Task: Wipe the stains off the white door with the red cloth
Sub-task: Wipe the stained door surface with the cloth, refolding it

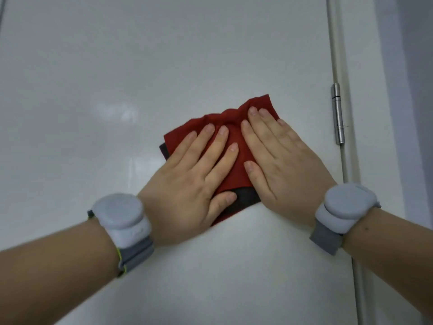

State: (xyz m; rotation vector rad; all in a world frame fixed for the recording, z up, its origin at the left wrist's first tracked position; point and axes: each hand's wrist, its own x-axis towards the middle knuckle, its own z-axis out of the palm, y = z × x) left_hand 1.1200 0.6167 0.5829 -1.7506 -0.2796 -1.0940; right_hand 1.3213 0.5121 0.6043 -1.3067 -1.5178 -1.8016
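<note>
Both hands, left [187, 181] and right [278, 158], press flat, fingers straight, on the red cloth [234, 137] against the door [117, 78], just left of the hinge [338, 113].

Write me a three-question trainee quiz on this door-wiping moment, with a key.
1. True or false: the left hand and right hand both lie with straight fingers on the red cloth.
2. The metal hinge sits on which side of the cloth? A) left B) right C) below
3. Fill in: the cloth is pressed against the white ____.
Key: 1 true; 2 B; 3 door.
</note>
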